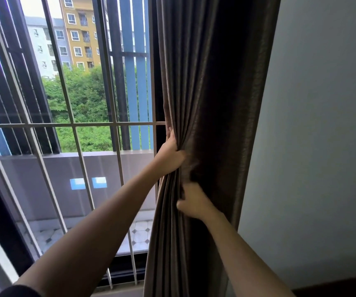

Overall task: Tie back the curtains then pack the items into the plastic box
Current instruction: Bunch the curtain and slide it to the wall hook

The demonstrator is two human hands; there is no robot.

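A dark brown curtain (pixel 211 86) hangs gathered in folds at the right side of the window, against the wall. My left hand (pixel 170 154) clutches the curtain's left edge at mid height, fingers wrapped into the folds. Just below it, my right hand (pixel 194 203) pinches the bunched folds from the front, with its fingertips buried in the fabric. No tieback or plastic box is in view.
A window with a white metal grille (pixel 72 124) fills the left half, with a balcony and buildings beyond it. A plain pale wall (pixel 318 125) stands right of the curtain. A dark edge of furniture (pixel 340 286) shows at the bottom right.
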